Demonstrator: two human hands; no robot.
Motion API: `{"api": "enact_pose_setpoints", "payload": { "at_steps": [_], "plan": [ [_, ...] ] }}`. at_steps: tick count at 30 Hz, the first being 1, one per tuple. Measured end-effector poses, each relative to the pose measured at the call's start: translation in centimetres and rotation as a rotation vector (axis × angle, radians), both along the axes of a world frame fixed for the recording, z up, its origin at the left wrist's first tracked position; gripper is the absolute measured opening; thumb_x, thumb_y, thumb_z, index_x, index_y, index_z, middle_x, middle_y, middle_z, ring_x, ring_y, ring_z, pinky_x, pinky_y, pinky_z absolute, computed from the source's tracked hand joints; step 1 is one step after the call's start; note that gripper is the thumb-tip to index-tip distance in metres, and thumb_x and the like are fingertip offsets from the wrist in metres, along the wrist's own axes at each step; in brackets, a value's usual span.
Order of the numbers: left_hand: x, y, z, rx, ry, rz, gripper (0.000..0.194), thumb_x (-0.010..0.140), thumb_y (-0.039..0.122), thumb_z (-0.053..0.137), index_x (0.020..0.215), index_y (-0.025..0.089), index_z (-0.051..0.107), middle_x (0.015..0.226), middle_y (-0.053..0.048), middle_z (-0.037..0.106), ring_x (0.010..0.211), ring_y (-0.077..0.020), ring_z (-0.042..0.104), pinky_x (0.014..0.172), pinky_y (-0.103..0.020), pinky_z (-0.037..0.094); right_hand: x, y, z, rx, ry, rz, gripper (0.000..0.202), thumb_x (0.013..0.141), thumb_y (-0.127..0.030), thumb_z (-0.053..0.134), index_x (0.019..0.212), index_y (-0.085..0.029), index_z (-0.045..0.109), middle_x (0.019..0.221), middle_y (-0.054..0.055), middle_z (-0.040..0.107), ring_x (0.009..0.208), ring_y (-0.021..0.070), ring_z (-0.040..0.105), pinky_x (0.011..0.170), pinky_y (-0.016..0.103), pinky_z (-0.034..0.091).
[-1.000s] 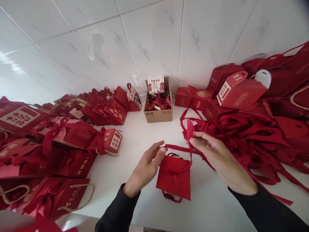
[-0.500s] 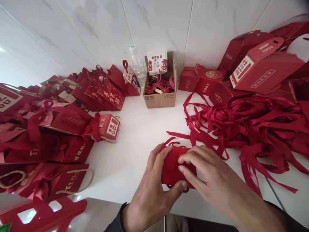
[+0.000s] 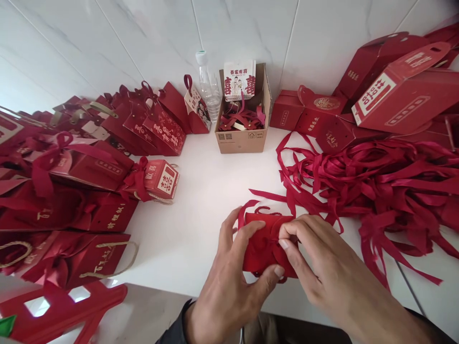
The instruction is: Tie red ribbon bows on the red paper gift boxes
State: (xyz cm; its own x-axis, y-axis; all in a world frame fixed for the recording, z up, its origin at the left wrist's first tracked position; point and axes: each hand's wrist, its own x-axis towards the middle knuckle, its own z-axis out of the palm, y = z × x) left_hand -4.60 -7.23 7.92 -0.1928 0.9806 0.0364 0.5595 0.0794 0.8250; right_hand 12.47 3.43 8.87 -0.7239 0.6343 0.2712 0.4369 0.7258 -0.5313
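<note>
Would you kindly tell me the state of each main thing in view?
Left hand: steadying the red box
Right hand: pinching ribbon
Red box: partly covered by hands
Carton: open, filled
Bottle: upright, capped
Ribbon pile: loose, tangled
Small box: closed, ribbon tied around it
Handled box: tilted

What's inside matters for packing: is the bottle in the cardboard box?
No, the bottle stands outside the cardboard box, to its left.
</note>
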Motion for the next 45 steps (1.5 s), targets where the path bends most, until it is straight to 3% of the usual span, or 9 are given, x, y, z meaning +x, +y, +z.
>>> {"api": "enact_pose_setpoints", "payload": {
  "at_steps": [3,6,12,15,18,23,34,40,45],
  "plan": [
    [0.2,0.3,0.8,0.056,0.024,0.004,0.034,0.102,0.032,0.065,0.134,0.038,0.056,0.167,-0.004,0.028,0.159,-0.0304,0.030,0.119,-0.047,0.048,0.1,-0.2,-0.2,-0.054,0.016,-0.009,0.014,0.109,-0.017,0.043,0.099,-0.024,0.049,0.089,0.002,0.055,0.078,0.0203,0.053,0.069,0.036,0.043],
    [0.4,1.1,1.2,0.105,0.069,0.035,0.020,0.101,0.018,0.060,0.115,0.032,0.065,0.160,-0.004,0.040,0.154,-0.0285,0.039,0.117,-0.046,0.049,0.1,-0.4,-0.3,-0.093,0.033,-0.017,0.013,0.109,-0.018,0.044,0.100,-0.024,0.050,0.092,0.003,0.056,0.081,0.0209,0.054,0.071,0.038,0.044],
    [0.9,2.0,1.0,0.108,0.022,0.070,0.020,0.100,0.009,0.054,0.101,0.026,0.062,0.129,-0.008,0.062,0.142,-0.0248,0.052,0.103,-0.038,0.056,0.1,-0.5,-0.6,-0.120,0.027,-0.022,0.015,0.109,-0.017,0.043,0.099,-0.025,0.050,0.091,0.003,0.058,0.082,0.0220,0.055,0.071,0.040,0.046],
    [0.9,1.7,1.0,0.096,-0.021,0.068,0.018,0.103,0.011,0.049,0.101,0.026,0.059,0.119,-0.008,0.064,0.143,-0.0235,0.052,0.102,-0.037,0.055,0.2,-0.5,-0.7,-0.142,0.049,-0.034,0.012,0.109,-0.019,0.045,0.112,-0.026,0.053,0.100,0.004,0.060,0.089,0.0232,0.060,0.076,0.040,0.050],
    [0.7,1.5,0.8,0.089,-0.031,0.071,0.016,0.106,0.015,0.048,0.103,0.027,0.058,0.119,-0.007,0.066,0.147,-0.0227,0.048,0.104,-0.036,0.053,0.2,-0.5,-0.7,-0.152,0.057,-0.038,0.019,0.109,-0.020,0.046,0.125,-0.028,0.052,0.107,0.005,0.060,0.096,0.0237,0.061,0.081,0.041,0.052],
    [0.6,1.3,0.3,0.088,-0.014,0.072,0.016,0.107,0.015,0.048,0.105,0.028,0.058,0.116,-0.006,0.067,0.150,-0.0222,0.045,0.105,-0.036,0.053,0.2,-0.4,-0.4,-0.199,0.033,-0.039,0.013,0.111,-0.020,0.044,0.103,-0.027,0.052,0.098,0.002,0.057,0.087,0.0214,0.059,0.076,0.039,0.048],
    [0.7,1.4,0.8,0.100,0.076,0.061,0.016,0.099,0.011,0.057,0.103,0.027,0.060,0.133,-0.010,0.062,0.149,-0.0254,0.048,0.108,-0.040,0.055,0.5,-0.5,-0.6,-0.165,0.047,-0.091,0.012,0.110,-0.020,0.046,0.103,-0.027,0.053,0.097,0.004,0.059,0.086,0.0225,0.061,0.077,0.040,0.049],
    [1.1,1.7,0.4,0.122,0.115,0.080,0.021,0.093,0.003,0.054,0.093,0.025,0.056,0.129,-0.012,0.065,0.144,-0.0289,0.053,0.101,-0.040,0.059,0.4,-0.6,-0.4,-0.178,0.029,-0.093,0.014,0.110,-0.021,0.044,0.102,-0.026,0.054,0.096,0.003,0.058,0.086,0.0219,0.060,0.076,0.040,0.049],
    [1.1,1.6,0.2,0.128,0.096,0.083,0.022,0.095,0.004,0.052,0.097,0.026,0.054,0.121,-0.009,0.068,0.146,-0.0253,0.050,0.103,-0.037,0.057,0.4,-1.0,-0.2,-0.181,0.019,-0.115,0.014,0.110,-0.021,0.042,0.101,-0.026,0.052,0.097,0.004,0.058,0.086,0.0219,0.060,0.076,0.040,0.049]
  ]
}}
